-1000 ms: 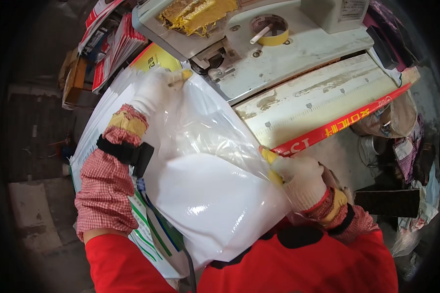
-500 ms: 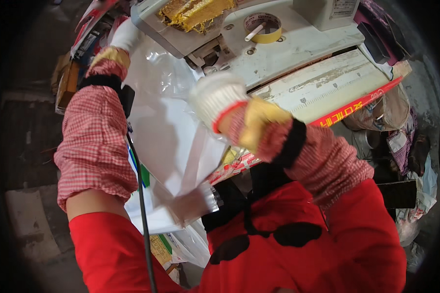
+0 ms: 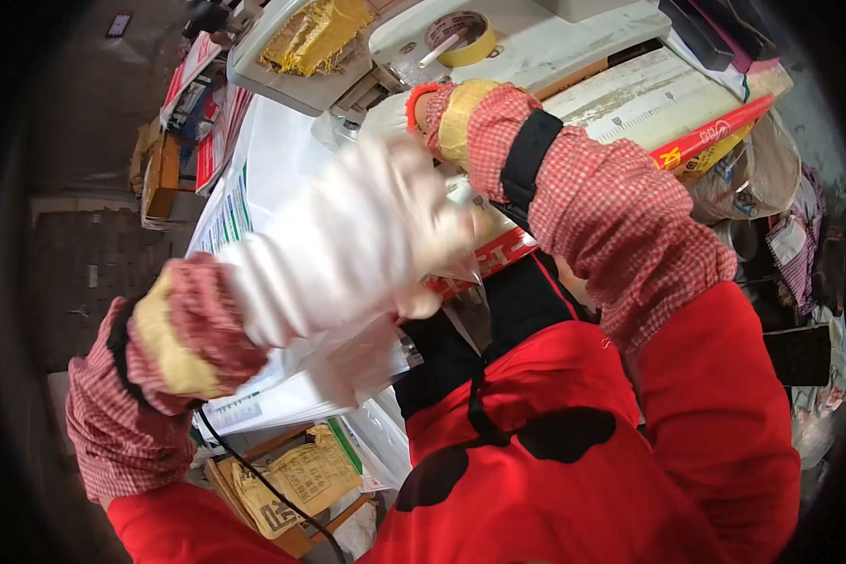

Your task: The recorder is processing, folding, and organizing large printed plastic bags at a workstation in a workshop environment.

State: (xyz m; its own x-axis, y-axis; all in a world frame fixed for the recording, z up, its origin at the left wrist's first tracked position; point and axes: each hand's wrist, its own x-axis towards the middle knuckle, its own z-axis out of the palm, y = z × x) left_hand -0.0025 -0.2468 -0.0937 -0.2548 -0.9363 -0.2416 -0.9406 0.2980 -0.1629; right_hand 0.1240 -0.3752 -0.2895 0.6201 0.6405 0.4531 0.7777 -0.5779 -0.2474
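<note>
My left hand (image 3: 423, 211), in a white knit glove, is smeared by motion in front of my body, above the white plastic sheets (image 3: 277, 155). Whether its fingers are spread or closed does not show. My right hand (image 3: 390, 117), gloved too, is close to the grey machine's (image 3: 385, 47) near edge, just beyond the left. The left hand covers part of it and its fingers are hidden. Below my left wrist a thin clear plastic piece (image 3: 357, 365) hangs, blurred, over the sheets.
On the machine lie a frayed yellow pad (image 3: 315, 33) and a yellow tape roll (image 3: 470, 47) with a white stick in it. A red-edged box panel (image 3: 733, 122) runs along the front. Boxes and packets (image 3: 174, 164) stand at left, a wooden crate (image 3: 296, 540) below, bags (image 3: 752, 179) at right.
My left hand has come back from the far left end of the sheets to the middle. My right hand has moved slightly away and left, toward the machine. The view has shifted a little.
</note>
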